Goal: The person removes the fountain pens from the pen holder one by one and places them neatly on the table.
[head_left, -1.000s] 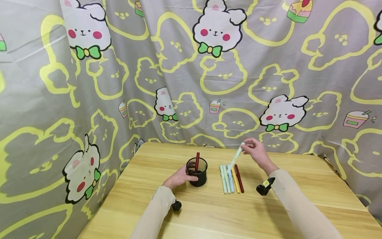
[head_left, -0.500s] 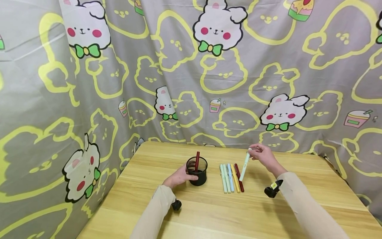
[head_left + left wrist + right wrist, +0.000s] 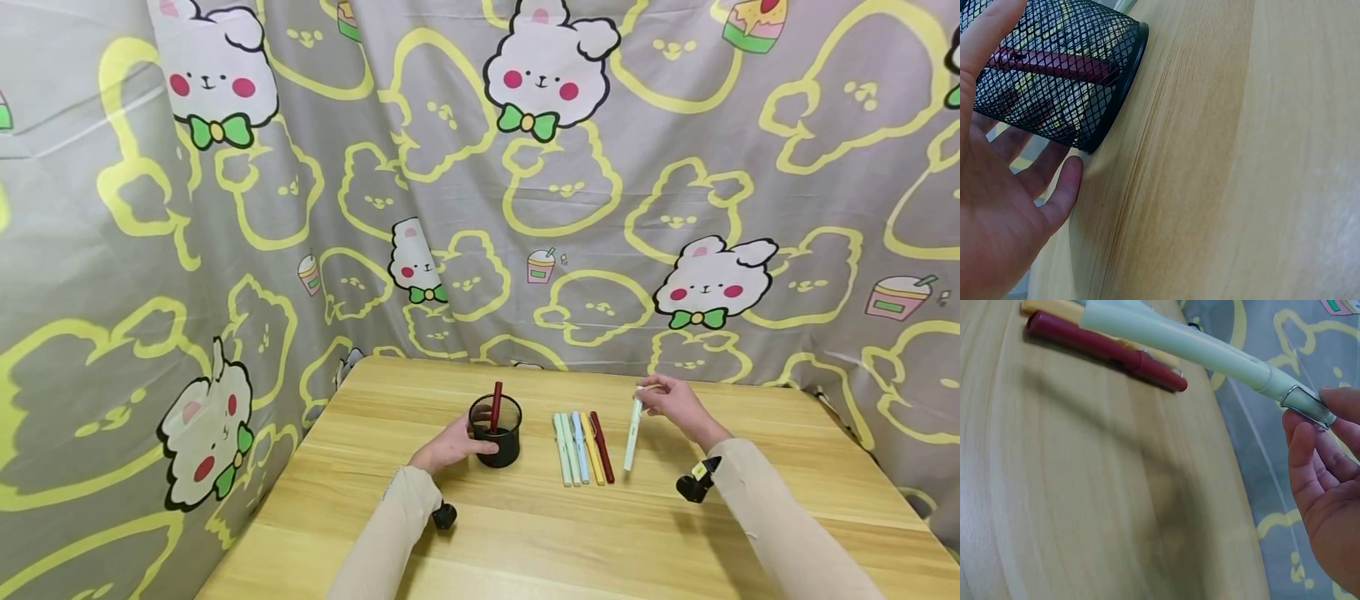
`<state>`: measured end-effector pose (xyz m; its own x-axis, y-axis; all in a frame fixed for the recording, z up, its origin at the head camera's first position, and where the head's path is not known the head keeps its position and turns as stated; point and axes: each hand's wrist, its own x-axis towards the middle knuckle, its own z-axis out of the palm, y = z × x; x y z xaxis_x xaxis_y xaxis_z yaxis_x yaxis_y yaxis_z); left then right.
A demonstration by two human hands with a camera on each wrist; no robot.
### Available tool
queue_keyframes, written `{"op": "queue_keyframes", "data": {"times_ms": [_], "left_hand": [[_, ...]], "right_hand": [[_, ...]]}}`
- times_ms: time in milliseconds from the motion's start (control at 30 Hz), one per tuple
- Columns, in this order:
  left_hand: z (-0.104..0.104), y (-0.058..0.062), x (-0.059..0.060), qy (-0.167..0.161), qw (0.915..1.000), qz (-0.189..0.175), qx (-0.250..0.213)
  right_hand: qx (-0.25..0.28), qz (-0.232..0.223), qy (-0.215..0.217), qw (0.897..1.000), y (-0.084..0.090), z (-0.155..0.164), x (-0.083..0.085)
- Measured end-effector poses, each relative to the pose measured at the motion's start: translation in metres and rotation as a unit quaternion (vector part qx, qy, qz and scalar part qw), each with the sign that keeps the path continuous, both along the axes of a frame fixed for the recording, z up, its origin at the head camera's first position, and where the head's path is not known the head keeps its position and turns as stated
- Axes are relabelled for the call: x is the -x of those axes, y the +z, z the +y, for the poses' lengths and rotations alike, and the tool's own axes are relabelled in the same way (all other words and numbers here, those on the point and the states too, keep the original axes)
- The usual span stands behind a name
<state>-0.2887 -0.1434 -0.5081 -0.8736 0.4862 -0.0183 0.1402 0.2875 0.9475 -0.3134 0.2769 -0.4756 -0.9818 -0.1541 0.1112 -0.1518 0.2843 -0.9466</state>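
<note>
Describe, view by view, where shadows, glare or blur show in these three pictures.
Head view: even light, sharp throughout. Left wrist view: pale glare on the table, soft shadow beside the mesh cup. Right wrist view: the pale green pen throws a blurred shadow on the wood.

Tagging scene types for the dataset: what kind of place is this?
Likely a staged tabletop recording booth, not a real office. A cartoon-rabbit cloth backdrop curtains off a bare wooden table. On it stand only a black mesh pen cup and a neat row of pens.

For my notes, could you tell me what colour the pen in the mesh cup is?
Dark red pen; the head view shows it best.
</note>
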Motion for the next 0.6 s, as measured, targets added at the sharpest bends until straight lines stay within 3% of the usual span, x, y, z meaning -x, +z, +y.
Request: {"op": "queue_keyframes", "data": {"times_ms": [233,300,467,600], "left_hand": [[0.000,-0.004,0.002,0.000,0.9999,0.000,-0.016],[0.000,0.003,-0.002,-0.010,0.9996,0.000,-0.027],[0.001,0.004,-0.002,-0.015,0.9994,-0.006,-0.030],[0.001,-0.003,0.001,-0.002,0.9999,0.000,-0.016]], "right_hand": [[-0.016,-0.021,0.000,1.000,-0.014,0.005,0.002],[-0.028,-0.018,-0.001,0.999,-0.017,0.005,0.002],[-0.047,-0.016,-0.006,0.999,-0.021,0.003,-0.001],[-0.055,-0.016,-0.013,0.998,-0.024,0.001,-0.002]]}}
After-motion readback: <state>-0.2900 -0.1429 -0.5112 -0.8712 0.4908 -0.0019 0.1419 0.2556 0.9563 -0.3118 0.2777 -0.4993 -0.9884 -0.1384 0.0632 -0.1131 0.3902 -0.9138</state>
